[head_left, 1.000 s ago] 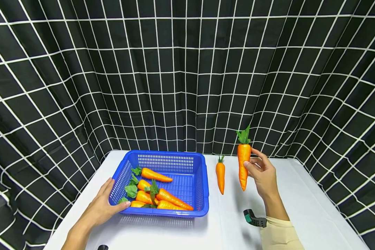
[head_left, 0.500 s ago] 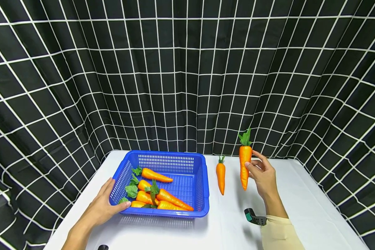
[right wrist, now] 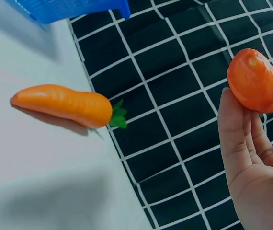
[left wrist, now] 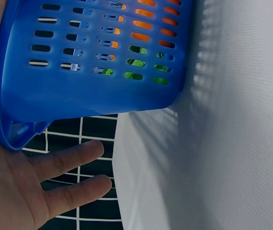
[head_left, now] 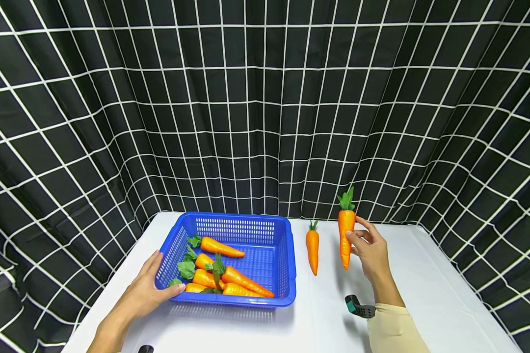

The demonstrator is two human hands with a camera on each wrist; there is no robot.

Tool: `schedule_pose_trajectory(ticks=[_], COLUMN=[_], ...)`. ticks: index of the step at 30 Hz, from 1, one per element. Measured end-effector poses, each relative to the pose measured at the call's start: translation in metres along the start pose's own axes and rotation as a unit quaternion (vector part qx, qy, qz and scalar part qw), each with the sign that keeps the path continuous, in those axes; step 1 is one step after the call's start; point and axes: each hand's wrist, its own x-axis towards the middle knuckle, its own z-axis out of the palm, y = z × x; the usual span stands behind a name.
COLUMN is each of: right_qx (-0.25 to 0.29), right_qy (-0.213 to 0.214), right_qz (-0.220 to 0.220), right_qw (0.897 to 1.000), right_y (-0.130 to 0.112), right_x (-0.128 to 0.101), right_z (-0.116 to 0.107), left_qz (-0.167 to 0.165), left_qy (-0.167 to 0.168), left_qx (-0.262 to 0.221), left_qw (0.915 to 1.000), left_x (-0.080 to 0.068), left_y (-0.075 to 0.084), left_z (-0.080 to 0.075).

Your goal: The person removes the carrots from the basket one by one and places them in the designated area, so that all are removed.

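My right hand (head_left: 373, 250) pinches a large orange carrot (head_left: 346, 225) between thumb and fingers. It stands roughly upright above the table, green leaves on top, tip down. The right wrist view looks at this carrot (right wrist: 252, 79) nearly end-on, its leaves out of sight. My left hand (head_left: 139, 296) rests against the near left corner of a blue plastic basket (head_left: 290, 264), thumb at the rim. In the left wrist view two fingers (left wrist: 69, 191) extend straight beside the basket wall (left wrist: 88, 98). Several carrots (head_left: 247, 280) with green tops lie inside, partly overlapping.
A smaller carrot (head_left: 312, 247) lies on the white table (head_left: 322, 318) between the basket and my right hand, leaves pointing away. Black cloth (head_left: 260, 122) with a white grid hangs behind and at both sides. A dark strap-like device (head_left: 359, 307) sits by the right wrist.
The carrot in my right hand has come down a little, its leafy top lower and slightly farther right. My left hand, the basket and the other carrots stay put.
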Motion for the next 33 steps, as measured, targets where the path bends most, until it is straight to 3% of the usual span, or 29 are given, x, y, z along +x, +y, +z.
schedule_pose_trajectory(ticks=[33], right_qx=[-0.071], right_qy=[0.012], right_qz=[0.056], right_qw=[0.996], right_y=[0.038], right_x=[0.018], right_z=[-0.010], left_qz=[0.007], left_qy=[0.007], left_qx=[0.005], left_qw=[0.9999], left_x=[0.000], left_y=[-0.002], left_z=[0.002])
